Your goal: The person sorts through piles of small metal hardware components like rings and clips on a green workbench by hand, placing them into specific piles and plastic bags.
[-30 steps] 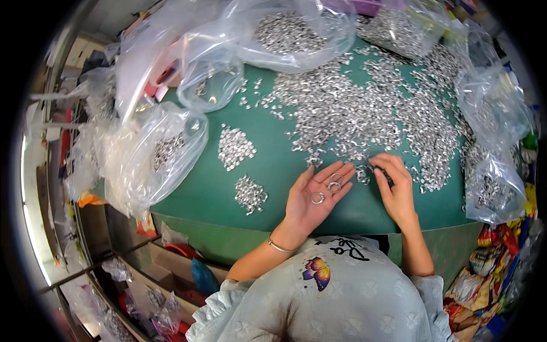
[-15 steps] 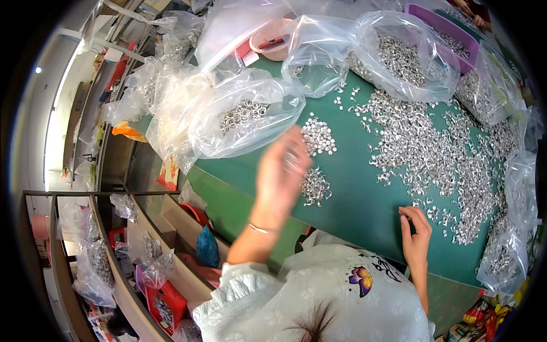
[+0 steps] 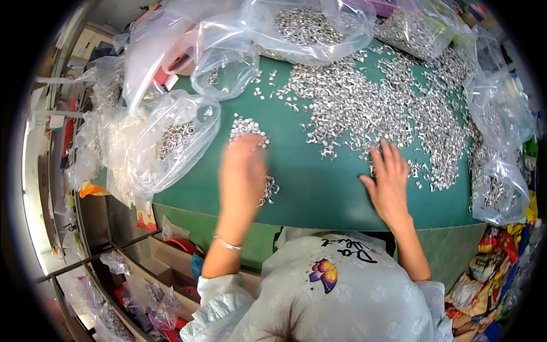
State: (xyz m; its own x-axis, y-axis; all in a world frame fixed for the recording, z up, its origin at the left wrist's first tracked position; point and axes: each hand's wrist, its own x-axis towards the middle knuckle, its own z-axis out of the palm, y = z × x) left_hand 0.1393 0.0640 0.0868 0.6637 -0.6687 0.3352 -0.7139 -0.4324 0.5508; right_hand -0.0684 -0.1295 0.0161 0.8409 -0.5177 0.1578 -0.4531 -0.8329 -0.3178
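Note:
My left hand [image 3: 242,176], smeared by motion, is over two small heaps of silver metal pieces. Part of the far heap [image 3: 246,126] of rounded bits shows beyond its fingers, and the near heap [image 3: 270,190] of curved bits peeks out to its right. Whether it holds anything is hidden. My right hand [image 3: 389,182] lies palm down with fingers stretched out, their tips at the near edge of a wide spread [image 3: 353,105] of small curved silver metal pieces. Nothing is seen gripped in it. All of this is on a green tabletop [image 3: 313,196].
A clear plastic bag [image 3: 196,151] with ring-like metal pieces lies at the left. More filled bags [image 3: 310,28] line the far side, and others [image 3: 498,185] the right edge. A pink bowl [image 3: 181,60] stands at the far left. Wooden compartments [image 3: 156,259] hold bags beside the table.
The view has swung right. My right hand has gone from the table's near edge forward to the large spread, fingers now straighter. My left hand has moved from the heaps' left side over them.

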